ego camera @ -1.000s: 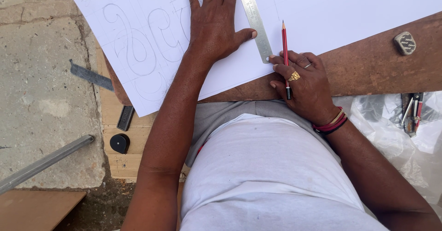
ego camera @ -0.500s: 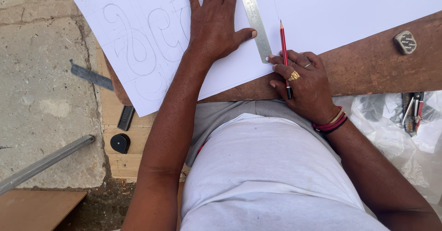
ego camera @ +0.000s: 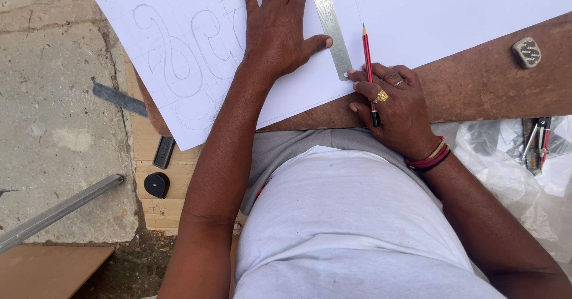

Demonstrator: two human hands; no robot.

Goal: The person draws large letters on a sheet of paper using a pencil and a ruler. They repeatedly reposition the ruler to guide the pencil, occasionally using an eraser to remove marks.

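Red pencil (ego camera: 367, 67) sits pinched in the right hand (ego camera: 396, 105), its tip up beside the steel ruler (ego camera: 329, 25), which lies on the white paper (ego camera: 417, 13). The left hand (ego camera: 280, 31) lies flat with fingers spread, thumb touching the ruler's edge. If that pressure eases, the ruler could likely skew and spoil a line. The paper overhangs the brown board (ego camera: 488, 84) at its near left corner; open sheet lies to the right, an eraser (ego camera: 527, 52) well apart.
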